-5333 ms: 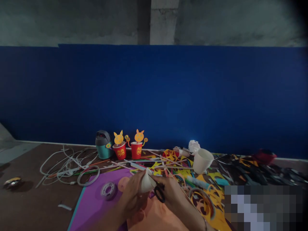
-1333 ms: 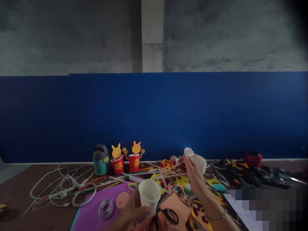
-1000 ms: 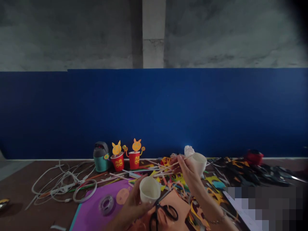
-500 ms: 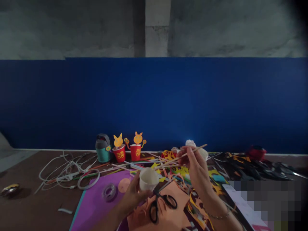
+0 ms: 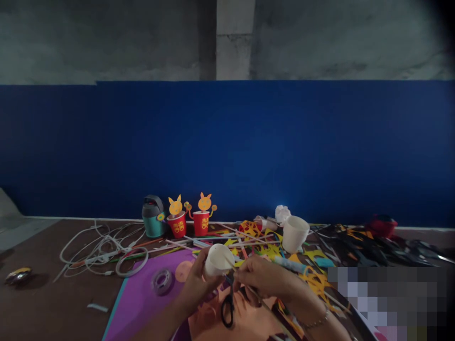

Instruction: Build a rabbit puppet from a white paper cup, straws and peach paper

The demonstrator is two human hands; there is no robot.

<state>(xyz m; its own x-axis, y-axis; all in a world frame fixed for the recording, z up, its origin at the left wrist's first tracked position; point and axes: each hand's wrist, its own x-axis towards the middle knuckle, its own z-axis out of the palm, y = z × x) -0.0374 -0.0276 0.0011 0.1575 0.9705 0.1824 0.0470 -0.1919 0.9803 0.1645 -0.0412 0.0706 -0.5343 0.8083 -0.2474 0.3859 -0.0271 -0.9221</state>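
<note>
My left hand (image 5: 199, 279) is wrapped round a white paper cup (image 5: 217, 260), tilted so that its opening shows. Close to the cup's right side, my right hand (image 5: 258, 279) pinches a thin wooden stick (image 5: 273, 316); one end reaches the cup's opening and the other slants down to the lower right. Under both hands lie orange paper (image 5: 213, 327) and black-handled scissors (image 5: 227, 310), one handle loop hidden by my right hand. A purple sheet (image 5: 137, 303) holds a roll of tape (image 5: 162, 282) and an orange paper disc (image 5: 183, 271).
Two red cups (image 5: 177, 225) with orange cat-face cutouts stand at the back beside a teal container (image 5: 153, 222). White cables (image 5: 92, 253) lie left. A larger white cup (image 5: 295, 234), yellow paper scraps (image 5: 316, 282) and dark tools (image 5: 377, 246) are on the right.
My right hand has come down and left to the cup, turning the stick so it slants to the lower right. The larger white cup behind is now uncovered. My left hand still holds its cup.
</note>
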